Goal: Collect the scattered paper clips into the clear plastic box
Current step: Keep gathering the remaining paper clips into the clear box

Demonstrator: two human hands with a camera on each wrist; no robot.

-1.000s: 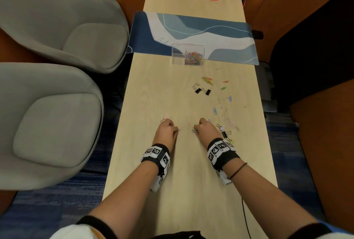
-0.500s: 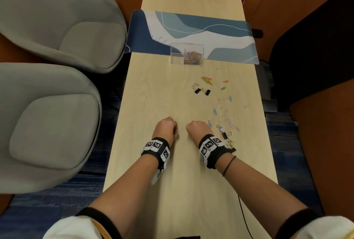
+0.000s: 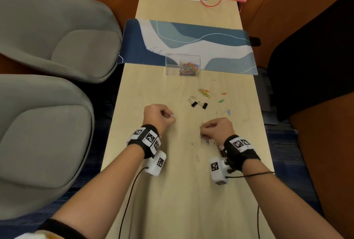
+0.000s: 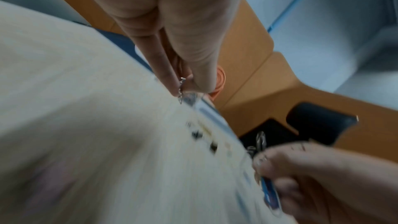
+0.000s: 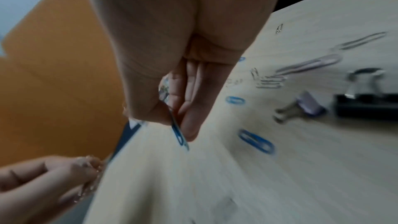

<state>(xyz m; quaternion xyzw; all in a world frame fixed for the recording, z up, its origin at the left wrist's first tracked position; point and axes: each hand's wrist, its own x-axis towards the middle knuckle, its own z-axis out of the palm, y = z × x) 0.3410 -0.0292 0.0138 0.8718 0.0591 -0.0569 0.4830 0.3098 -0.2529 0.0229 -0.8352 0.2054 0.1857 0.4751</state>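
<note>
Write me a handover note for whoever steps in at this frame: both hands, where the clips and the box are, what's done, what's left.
Left hand: fingers curled, pinching small silver wire paper clips, above the pale wooden table.
Right hand: pinching a blue paper clip with other clips bunched in the fingers.
Clear plastic box: at the near edge of the blue patterned desk mat, already holding a pile of coloured clips.
Left: carry both handfuls to the box, then gather the scattered loose clips ahead of and around the right hand. Two black binder clips lie among them.
</note>
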